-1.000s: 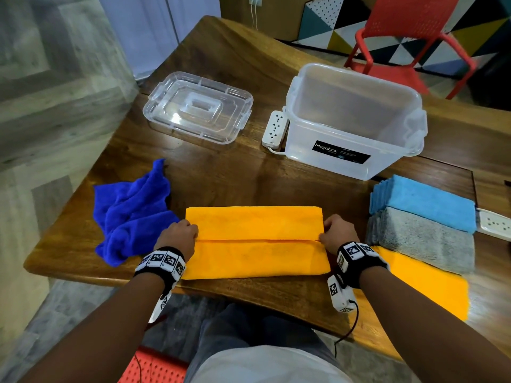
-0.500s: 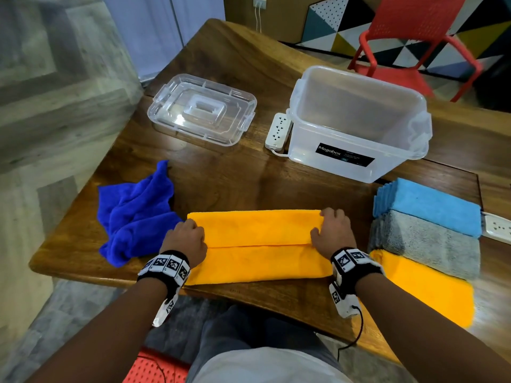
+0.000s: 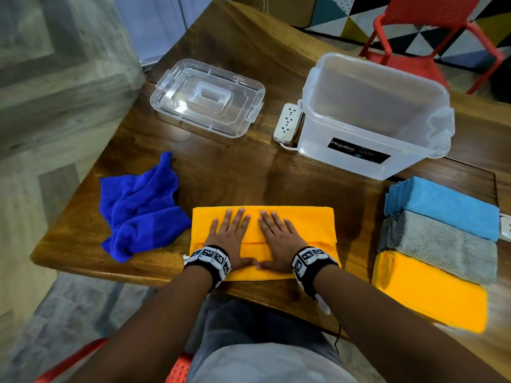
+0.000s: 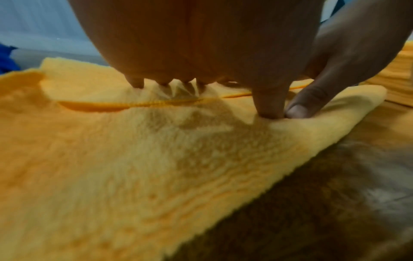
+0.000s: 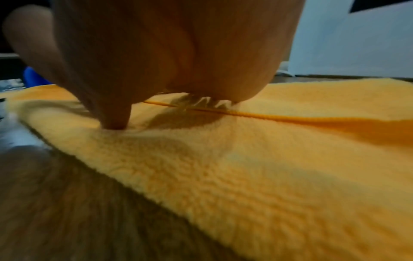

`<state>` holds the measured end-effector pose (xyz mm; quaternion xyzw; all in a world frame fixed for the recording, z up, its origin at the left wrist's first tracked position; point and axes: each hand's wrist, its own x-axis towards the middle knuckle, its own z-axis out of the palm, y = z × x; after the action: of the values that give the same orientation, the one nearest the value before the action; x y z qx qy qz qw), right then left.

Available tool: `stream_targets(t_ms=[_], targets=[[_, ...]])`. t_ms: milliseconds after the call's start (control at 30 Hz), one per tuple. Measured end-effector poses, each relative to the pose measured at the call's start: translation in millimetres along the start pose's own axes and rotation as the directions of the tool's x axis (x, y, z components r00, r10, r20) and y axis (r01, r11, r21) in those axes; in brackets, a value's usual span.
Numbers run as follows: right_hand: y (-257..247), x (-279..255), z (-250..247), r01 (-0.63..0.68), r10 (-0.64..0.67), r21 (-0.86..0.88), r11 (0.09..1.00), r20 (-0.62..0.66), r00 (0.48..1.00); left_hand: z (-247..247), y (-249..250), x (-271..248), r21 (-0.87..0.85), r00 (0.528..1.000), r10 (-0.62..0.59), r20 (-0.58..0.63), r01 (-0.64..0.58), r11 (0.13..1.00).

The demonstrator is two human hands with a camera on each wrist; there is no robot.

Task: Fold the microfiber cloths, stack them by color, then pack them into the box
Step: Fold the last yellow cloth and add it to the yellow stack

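Both hands lie flat, fingers straight and spread, pressing down on the orange cloth (image 3: 298,225) in the lower middle of the head view: the left hand (image 3: 231,239) and the right hand (image 3: 278,240) sit side by side at the cloth's centre, thumbs nearly touching near its front edge. Half a second ago they were apart, one at each end of the cloth with fingers curled at the fold; now they have let go and come together in the middle to smooth it. The wrist views show the fingertips (image 4: 271,113) sunk into the pile beside the stitched hem (image 5: 279,117), which runs across under both palms.

That reads as the lengthwise fold being finished and flattened, so the cloth is likely ready for its next fold across.

Left of it, in the middle left of the frame, a dark blue cloth (image 3: 138,205) lies crumpled and not yet folded. At the right edge sit folded stacks: light blue (image 3: 448,208), grey (image 3: 442,244) and orange (image 3: 431,294), touching in a row. Above them stands the clear box (image 3: 373,150), with no cloths in it, its lid (image 3: 207,98) lying apart at upper centre. A white power strip (image 3: 286,121) rests against the box on the wooden table (image 3: 235,167).
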<state>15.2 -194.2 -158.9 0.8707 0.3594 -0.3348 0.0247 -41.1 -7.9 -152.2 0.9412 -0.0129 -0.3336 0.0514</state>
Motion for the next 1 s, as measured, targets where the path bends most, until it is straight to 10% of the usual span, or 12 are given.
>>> stream_targets(t_ms=[467,1000], targets=[[92,-29,-4,-0.194,0.191,0.072,0.978,0.046,0.98,8,-59,-25,-0.113,0.993,-0.116,0.021,0.118,0.987],[88,-38,-1,-0.271,0.265,0.123,0.955,0.066,0.962,-9,-62,-22,0.023,0.994,-0.094,0.06,0.093,0.995]])
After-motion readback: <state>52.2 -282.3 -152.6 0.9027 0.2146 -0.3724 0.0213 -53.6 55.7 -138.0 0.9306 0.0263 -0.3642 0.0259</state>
